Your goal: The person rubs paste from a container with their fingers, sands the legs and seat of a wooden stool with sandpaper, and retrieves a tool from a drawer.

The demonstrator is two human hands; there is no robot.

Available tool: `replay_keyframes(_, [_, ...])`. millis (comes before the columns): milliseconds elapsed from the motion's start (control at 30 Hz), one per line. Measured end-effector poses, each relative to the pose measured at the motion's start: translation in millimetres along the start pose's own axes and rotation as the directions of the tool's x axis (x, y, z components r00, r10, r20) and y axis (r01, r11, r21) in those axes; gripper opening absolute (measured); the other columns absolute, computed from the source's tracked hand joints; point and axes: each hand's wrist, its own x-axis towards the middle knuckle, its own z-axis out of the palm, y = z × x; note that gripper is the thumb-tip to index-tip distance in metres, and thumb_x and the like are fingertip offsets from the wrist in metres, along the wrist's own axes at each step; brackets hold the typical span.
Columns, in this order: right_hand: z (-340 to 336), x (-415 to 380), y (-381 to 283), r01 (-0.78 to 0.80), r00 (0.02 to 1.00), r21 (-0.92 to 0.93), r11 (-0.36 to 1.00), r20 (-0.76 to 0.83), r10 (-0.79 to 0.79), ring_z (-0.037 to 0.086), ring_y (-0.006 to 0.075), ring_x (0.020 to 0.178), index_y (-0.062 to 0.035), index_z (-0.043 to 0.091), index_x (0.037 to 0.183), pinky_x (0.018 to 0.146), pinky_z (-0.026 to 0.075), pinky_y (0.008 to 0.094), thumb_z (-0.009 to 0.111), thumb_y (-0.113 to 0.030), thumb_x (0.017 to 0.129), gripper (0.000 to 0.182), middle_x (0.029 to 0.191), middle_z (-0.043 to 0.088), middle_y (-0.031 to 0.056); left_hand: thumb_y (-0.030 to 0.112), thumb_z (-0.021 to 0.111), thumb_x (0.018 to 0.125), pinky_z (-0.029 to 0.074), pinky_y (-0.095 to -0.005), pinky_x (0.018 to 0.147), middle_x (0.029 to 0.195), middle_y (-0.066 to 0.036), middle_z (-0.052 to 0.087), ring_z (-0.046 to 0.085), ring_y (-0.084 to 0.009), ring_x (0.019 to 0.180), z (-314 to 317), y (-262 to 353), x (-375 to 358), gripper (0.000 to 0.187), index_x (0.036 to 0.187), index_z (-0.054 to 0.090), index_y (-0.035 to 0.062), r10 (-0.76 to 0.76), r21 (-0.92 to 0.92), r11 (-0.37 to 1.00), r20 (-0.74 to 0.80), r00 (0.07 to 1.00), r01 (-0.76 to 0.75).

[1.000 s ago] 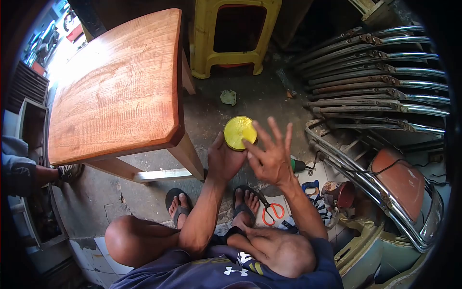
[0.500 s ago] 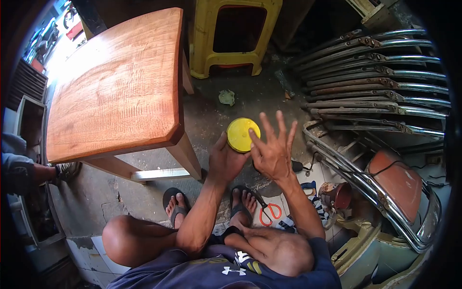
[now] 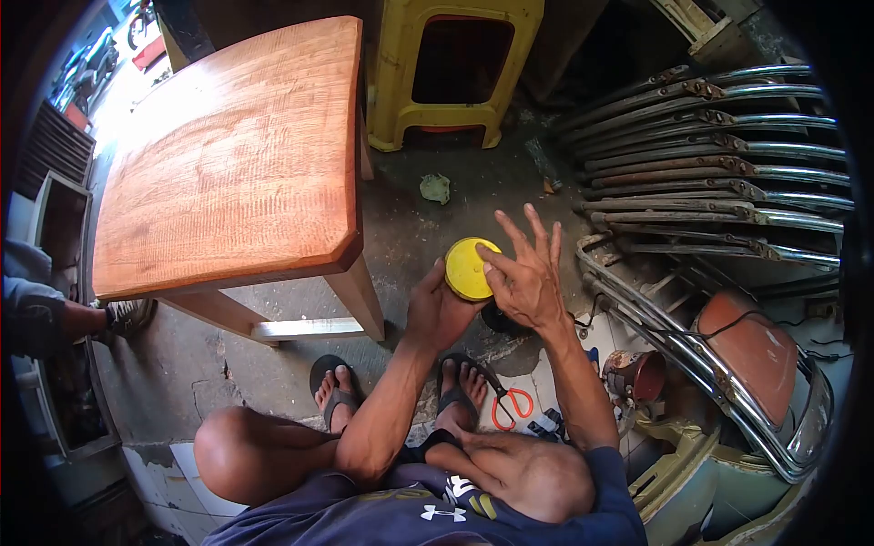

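Observation:
A round yellow disc-shaped object (image 3: 468, 271) rests in my left hand (image 3: 435, 309), whose fingers are wrapped round its lower left side and underneath. My right hand (image 3: 528, 282) is at its right edge, with the index finger and thumb touching the top and the other fingers spread upward. To the left stands a small wooden table (image 3: 228, 164) with a glossy reddish-brown top. Below my hands, scissors with orange handles (image 3: 512, 409) lie on the floor beside my right foot.
A yellow plastic stool (image 3: 446, 114) stands ahead. Stacked metal chair frames (image 3: 728, 164) fill the right side, with a folded chair with a red panel (image 3: 746, 350) below them. A rusty can (image 3: 645, 375) sits at lower right. Another person's leg (image 3: 82, 321) shows at far left.
Both hands and the yellow disc have shifted slightly right and down. My right fingers have bent closer over the disc. The view has moved a little.

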Motion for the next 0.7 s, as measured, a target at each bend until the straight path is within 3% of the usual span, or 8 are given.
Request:
replay_keyframes(67, [-1.9,-5.9,-1.3,-0.022,0.995,0.194,0.981,0.099,0.003,0.025,0.0411,0.154,-0.0190,0.079,0.119,0.121,0.005,0.0707,0.064,-0.025,0.094,0.030,0.154,0.050,0.0131,0.037,0.026,0.113,0.029,-0.0544,0.123,0.157,-0.017,0.045,0.042,-0.0326,0.146,-3.5,-0.8,0.9,0.053,0.152,0.041,0.0037,-0.007,0.010,1.000,0.012,1.000,0.007])
replay_keyframes(167, [-1.2,-8.0,-3.9,-0.101,0.992,0.154,0.983,-0.055,0.111,0.026,0.0406,0.153,-0.0189,0.079,0.118,0.121,0.006,0.0706,0.065,-0.024,0.092,0.030,0.154,0.052,0.0128,0.038,0.026,0.113,0.029,-0.0551,0.123,0.156,-0.017,0.046,0.042,-0.0325,0.146,-3.4,0.5,-0.3,0.053,0.151,0.042,0.0045,0.001,-0.054,0.999,-0.069,0.998,-0.004])
replay_keyframes(300, [-8.7,-18.0,-23.0,0.082,0.994,0.163,0.983,0.059,-0.092,0.026,0.0420,0.153,-0.0193,0.079,0.119,0.121,0.005,0.0710,0.067,-0.022,0.090,0.031,0.155,0.050,0.0126,0.037,0.028,0.112,0.030,-0.0540,0.122,0.154,-0.017,0.049,0.044,-0.0321,0.145,-8.4,4.9,3.0,0.053,0.150,0.044,0.0038,0.015,-0.086,0.996,0.033,0.999,-0.012])
replay_keyframes(333, [-6.5,-16.0,-18.3,0.025,0.999,0.147,0.989,-0.049,-0.018,0.025,0.0423,0.154,-0.0194,0.079,0.119,0.120,0.004,0.0720,0.068,-0.022,0.088,0.032,0.156,0.049,0.0129,0.037,0.028,0.112,0.030,-0.0539,0.122,0.154,-0.017,0.050,0.044,-0.0321,0.145,-7.4,3.9,1.0,0.053,0.150,0.044,0.0038,0.007,-0.095,0.995,0.009,1.000,-0.006])
replay_keyframes(500, [-2.9,-27.6,-22.5,0.078,0.996,0.074,0.994,0.035,-0.081,0.025,0.0435,0.154,-0.0183,0.078,0.121,0.120,0.003,0.0722,0.068,-0.023,0.089,0.034,0.157,0.048,0.0136,0.036,0.028,0.112,0.030,-0.0543,0.122,0.154,-0.017,0.049,0.044,-0.0324,0.145,-2.3,4.5,0.3,0.053,0.150,0.044,0.0035,0.047,-0.039,0.998,0.014,0.999,-0.046])
replay_keyframes(567, [-9.2,-27.5,-24.9,0.026,0.999,0.151,0.988,-0.029,-0.022,0.025,0.0440,0.154,-0.0170,0.078,0.120,0.120,0.003,0.0732,0.068,-0.023,0.089,0.033,0.158,0.047,0.0138,0.036,0.028,0.112,0.030,-0.0550,0.122,0.154,-0.018,0.049,0.044,-0.0325,0.145,-5.1,1.9,0.4,0.053,0.151,0.044,0.0030,0.058,0.003,0.998,-0.004,0.998,-0.058])
replay_keyframes(600, [-4.7,-25.8,-17.6,-0.060,0.989,0.061,0.996,-0.130,0.067,0.024,0.0437,0.154,-0.0180,0.078,0.120,0.119,0.003,0.0737,0.069,-0.025,0.089,0.033,0.158,0.046,0.0138,0.036,0.028,0.112,0.029,-0.0548,0.123,0.154,-0.018,0.049,0.044,-0.0327,0.145,-1.4,2.8,1.5,0.053,0.151,0.043,0.0025,0.052,-0.013,0.999,-0.014,0.999,-0.053])
replay_keyframes(700, [-1.5,-33.3,-25.4,0.052,0.998,0.075,0.996,0.032,-0.054,0.024,0.0442,0.154,-0.0182,0.079,0.120,0.121,0.004,0.0705,0.067,-0.022,0.090,0.033,0.158,0.047,0.0150,0.036,0.028,0.113,0.029,-0.0528,0.123,0.154,-0.020,0.049,0.045,-0.0329,0.144,-9.3,6.8,4.9,0.054,0.150,0.042,0.0012,0.042,-0.124,0.992,0.092,0.995,-0.030])
